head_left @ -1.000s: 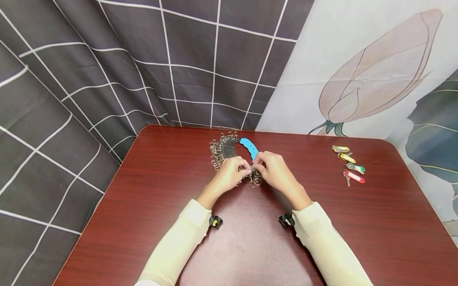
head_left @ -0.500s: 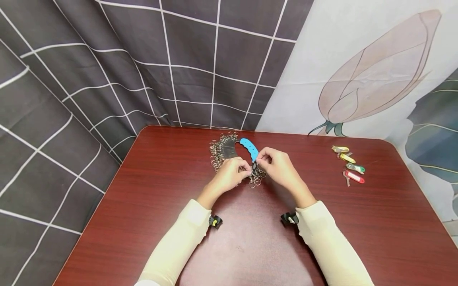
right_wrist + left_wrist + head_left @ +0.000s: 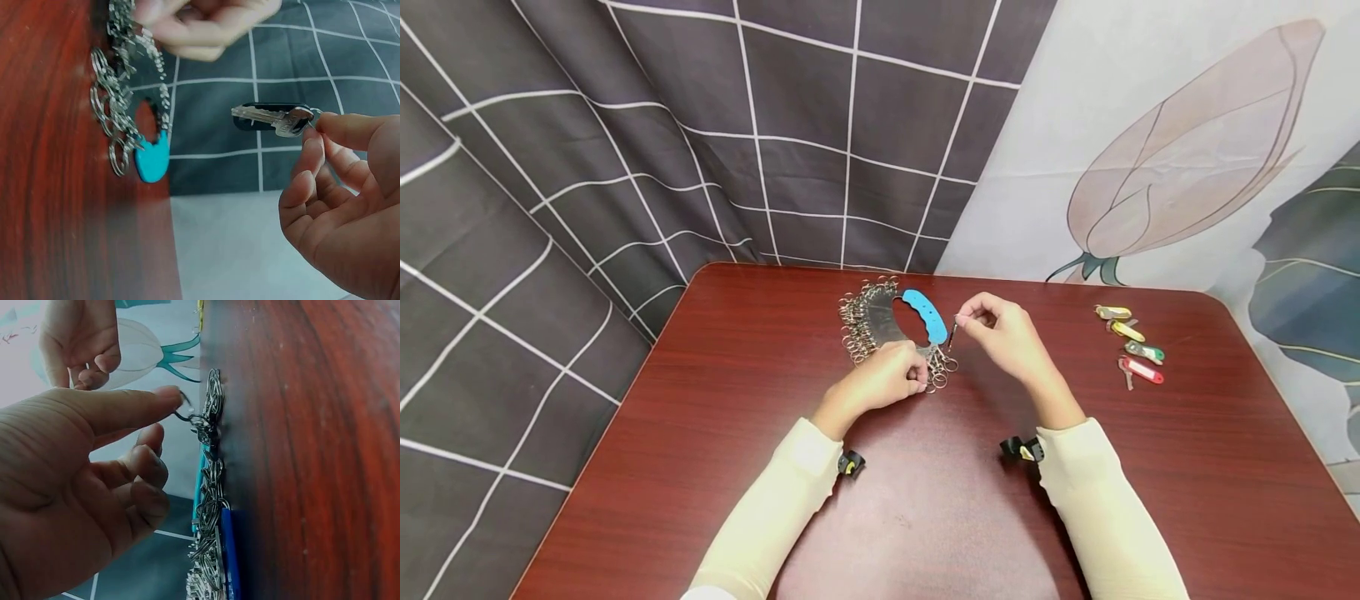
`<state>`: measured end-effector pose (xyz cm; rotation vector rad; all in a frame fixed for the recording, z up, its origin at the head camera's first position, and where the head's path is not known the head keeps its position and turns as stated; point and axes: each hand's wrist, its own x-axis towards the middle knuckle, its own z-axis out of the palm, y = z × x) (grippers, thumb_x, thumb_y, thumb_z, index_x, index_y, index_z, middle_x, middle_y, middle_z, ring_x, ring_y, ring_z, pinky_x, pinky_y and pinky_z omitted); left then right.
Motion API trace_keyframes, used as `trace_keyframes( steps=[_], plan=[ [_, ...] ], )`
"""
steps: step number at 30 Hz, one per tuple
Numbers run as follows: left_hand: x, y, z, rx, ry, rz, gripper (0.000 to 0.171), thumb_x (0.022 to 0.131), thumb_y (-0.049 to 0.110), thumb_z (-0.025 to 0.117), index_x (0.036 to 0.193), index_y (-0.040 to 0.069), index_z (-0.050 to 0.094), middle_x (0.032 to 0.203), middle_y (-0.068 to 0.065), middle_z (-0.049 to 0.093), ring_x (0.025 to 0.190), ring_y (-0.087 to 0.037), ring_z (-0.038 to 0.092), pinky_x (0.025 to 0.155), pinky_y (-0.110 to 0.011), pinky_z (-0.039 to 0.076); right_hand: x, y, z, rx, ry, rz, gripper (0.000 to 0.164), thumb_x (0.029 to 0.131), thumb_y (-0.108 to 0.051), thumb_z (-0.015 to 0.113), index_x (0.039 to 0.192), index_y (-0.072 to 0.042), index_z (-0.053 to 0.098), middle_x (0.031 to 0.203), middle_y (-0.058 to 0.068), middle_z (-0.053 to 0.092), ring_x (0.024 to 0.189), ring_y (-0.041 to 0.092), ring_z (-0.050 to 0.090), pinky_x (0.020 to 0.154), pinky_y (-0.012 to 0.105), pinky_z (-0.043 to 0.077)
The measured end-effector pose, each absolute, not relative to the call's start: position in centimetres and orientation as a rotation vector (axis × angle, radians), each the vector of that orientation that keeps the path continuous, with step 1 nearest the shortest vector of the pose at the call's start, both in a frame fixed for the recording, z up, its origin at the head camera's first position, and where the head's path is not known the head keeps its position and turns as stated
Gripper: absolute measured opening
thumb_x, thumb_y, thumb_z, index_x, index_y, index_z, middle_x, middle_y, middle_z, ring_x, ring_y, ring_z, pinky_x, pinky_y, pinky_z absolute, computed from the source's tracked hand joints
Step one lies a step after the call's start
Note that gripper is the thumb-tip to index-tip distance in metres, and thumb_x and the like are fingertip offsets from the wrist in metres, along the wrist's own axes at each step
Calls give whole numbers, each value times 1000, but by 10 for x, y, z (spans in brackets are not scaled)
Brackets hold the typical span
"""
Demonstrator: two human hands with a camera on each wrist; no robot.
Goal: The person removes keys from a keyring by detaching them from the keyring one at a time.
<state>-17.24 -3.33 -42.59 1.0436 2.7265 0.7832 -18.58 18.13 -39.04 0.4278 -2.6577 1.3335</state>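
Note:
A curved metal key holder with a blue handle (image 3: 927, 317) lies on the table, its outer edge crowded with split rings (image 3: 856, 321). My left hand (image 3: 883, 375) is at its near end, and in the left wrist view thumb and finger pinch a split ring (image 3: 184, 415). To the right of the handle, my right hand (image 3: 1011, 335) is raised. It pinches the small ring of a key (image 3: 269, 115), which hangs from the fingertips together with a black key tag (image 3: 245, 124). In the right wrist view, the key and tag are apart from the holder's rings.
At the right of the reddish-brown table (image 3: 760, 400) lie several tagged keys: a red tag (image 3: 1144, 372), a green one (image 3: 1153, 354) and yellow ones (image 3: 1129, 332). Behind the table hang a dark checked curtain (image 3: 797, 167) and a white curtain with a flower print (image 3: 1180, 158).
My right hand has moved right and up, away from the holder, taking the key and its black tag along. The left hand has shifted slightly down, still at the rings.

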Motion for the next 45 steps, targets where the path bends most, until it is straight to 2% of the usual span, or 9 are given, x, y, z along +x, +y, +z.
trace_keyframes(
  steps=[6,10,18,21,26,33,40,45],
  plan=[
    [-169,-31,-429,1071,2703,665,22,78,3,70,62,16,62,63,8,55,71,-10,53,65,-24,44,-187,190,-388,366,-2616,1334,11,91,-19,67,92,-8,67,75,7,59,67,20,50,57,29,40],
    [-166,-28,-431,1077,2703,577,23,77,0,68,63,16,60,66,6,56,70,-11,54,62,-22,44,-182,190,-378,341,-2575,1361,11,91,-15,66,93,-5,67,77,9,59,68,22,49,56,26,38],
    [-164,-28,-422,1028,2719,585,12,82,15,74,76,15,64,81,3,59,79,-12,54,70,-26,48,-164,185,-348,361,-2505,1418,11,92,-5,63,95,6,64,80,13,59,68,22,50,56,20,38],
    [-163,-29,-415,1019,2737,632,9,84,19,73,84,15,66,86,0,58,79,-12,53,70,-27,49,-162,187,-346,358,-2482,1448,11,92,-4,63,95,6,64,80,15,60,67,16,52,56,18,40],
    [-164,-32,-404,1017,2772,722,14,87,24,70,94,12,66,91,-6,59,76,-13,50,68,-27,47,-160,191,-347,357,-2429,1513,13,92,-6,63,94,7,64,80,13,60,65,5,54,58,14,44],
    [-164,-42,-399,1063,2858,786,31,88,32,69,109,10,65,104,-6,61,90,-14,52,83,-30,49,-163,200,-353,346,-2351,1582,15,91,-6,65,95,9,63,78,4,61,68,8,60,62,12,49],
    [-161,-56,-394,1095,2910,826,40,87,34,70,118,12,60,117,-4,59,106,-17,53,94,-35,48,-162,218,-363,307,-2306,1439,13,91,-5,65,94,8,64,76,11,62,66,11,58,56,10,44],
    [-160,-66,-395,1099,2944,789,47,87,38,69,123,12,57,122,-3,58,112,-17,52,96,-37,48,-159,238,-371,243,-2270,1364,13,91,-4,65,94,9,64,75,7,61,66,12,55,57,10,42]
  ],
)
